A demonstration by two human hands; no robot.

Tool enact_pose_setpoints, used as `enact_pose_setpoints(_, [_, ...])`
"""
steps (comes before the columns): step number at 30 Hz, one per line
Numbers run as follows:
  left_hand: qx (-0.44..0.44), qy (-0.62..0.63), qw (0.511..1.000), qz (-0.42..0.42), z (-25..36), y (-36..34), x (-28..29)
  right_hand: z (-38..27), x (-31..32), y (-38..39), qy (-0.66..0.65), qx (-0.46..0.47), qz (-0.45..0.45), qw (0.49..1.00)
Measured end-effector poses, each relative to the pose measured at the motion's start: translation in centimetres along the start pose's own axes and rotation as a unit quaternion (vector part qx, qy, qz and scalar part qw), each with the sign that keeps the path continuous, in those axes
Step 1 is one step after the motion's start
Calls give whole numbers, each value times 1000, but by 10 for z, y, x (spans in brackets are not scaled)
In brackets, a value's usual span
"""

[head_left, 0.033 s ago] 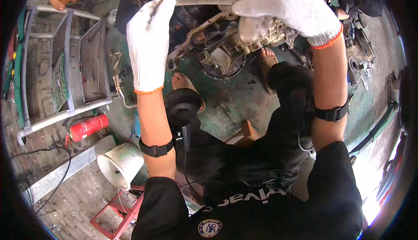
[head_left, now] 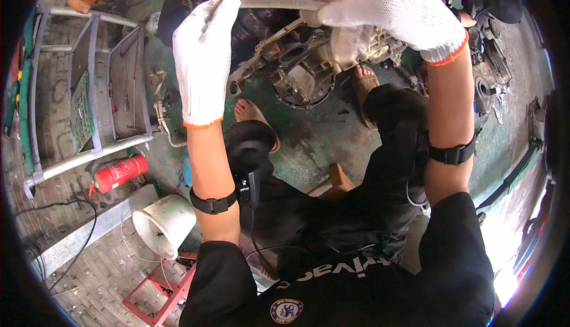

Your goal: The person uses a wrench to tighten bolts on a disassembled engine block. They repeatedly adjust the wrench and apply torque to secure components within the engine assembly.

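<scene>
Presumably for steadiness, the pale bar (head_left: 276, 3) is held by both ends over the engine assembly (head_left: 279, 45); from afar I see my gloved left hand (head_left: 205, 57) closed around one end, my gloved right hand (head_left: 395, 12) pinching the other. I count one bar, one white bucket (head_left: 169, 223), one red extinguisher (head_left: 123, 174).

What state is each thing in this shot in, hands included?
Left hand, gloved, closed on one end of the wrench
Right hand, gloved, closed on the other end
Wrench, held between both hands
Engine, opened up, inner parts exposed
Bucket, uncovered
Fire extinguisher, standing or lying, cannot tell
Left armband, fastened
Right armband, fastened
</scene>
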State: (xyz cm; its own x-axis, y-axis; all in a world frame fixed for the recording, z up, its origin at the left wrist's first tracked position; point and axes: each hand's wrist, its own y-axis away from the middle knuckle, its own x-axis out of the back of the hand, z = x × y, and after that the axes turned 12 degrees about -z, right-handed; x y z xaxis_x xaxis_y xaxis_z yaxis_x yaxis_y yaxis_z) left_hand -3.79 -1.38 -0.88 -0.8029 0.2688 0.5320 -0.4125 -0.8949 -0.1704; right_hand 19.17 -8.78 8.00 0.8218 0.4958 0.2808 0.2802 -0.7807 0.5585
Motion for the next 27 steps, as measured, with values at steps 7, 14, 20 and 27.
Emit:
enact_pose_setpoints(7, [-1, 18, 1000, 2, 1, 1, -1, 34, -13, -23, 78, 157, -105, 979])
enact_pose_setpoints(14, [21, 28, 999, -8, 1, 0, 0, 22, -77, -65, -86, 271, 59, 957])
enact_pose_setpoints(20, [25, 78, 997, -5, -2, 2, -2, 19, -83, -61, -206, 228, 46, 950])
enact_pose_setpoints(27, [11, 61, 998, -5, -1, 1, -1, 18, -94, -57, -311, 195, -115, 923])
